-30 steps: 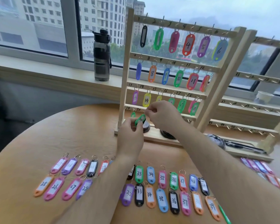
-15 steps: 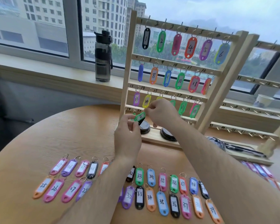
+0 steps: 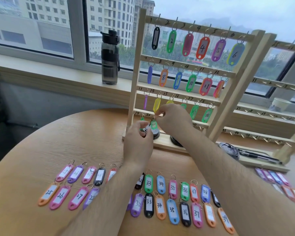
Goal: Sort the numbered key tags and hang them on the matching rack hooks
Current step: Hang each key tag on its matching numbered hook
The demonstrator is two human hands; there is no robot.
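Where the green tag (image 3: 154, 124) hangs: below the mark 20 on the rack's (image 3: 134, 86) 4th rail from the top, just right of a neighbouring tag (image 3: 142, 119), also green, below the mark 19. Its number is too blurred to read.
Right hand (image 3: 174, 120): raised in front of the rack's 3rd and 4th rails, with thumb and forefinger pinching the top end of the green tag close under the 4th rail.
Left hand (image 3: 139, 142): in front of the rack's base, fingers curled just left of the green tag; I cannot tell whether they touch it.
Hung tags (image 3: 202, 48): 1 to 6 on the rack's top rail, 7 to 12 on the 2nd, 13 to 18 on the 3rd; several are turned edge-on.
Tags 32 to 39 (image 3: 172, 210): flat on the table in 2 rows, in front of the rack.
Tags 25 to 28 (image 3: 63, 195): flat on the table, front-left of the rack, with another row just behind them.
Table (image 3: 41, 142): round and wooden, carrying the rack.
Black discs (image 3: 156, 134): 2 on the rack's base board, behind the hands.
Bottle (image 3: 109, 58): dark and upright on the windowsill (image 3: 41, 65), left of the rack.
Second rack (image 3: 271, 114): behind and right of the rack, with rails marked from 31 into the 40s.
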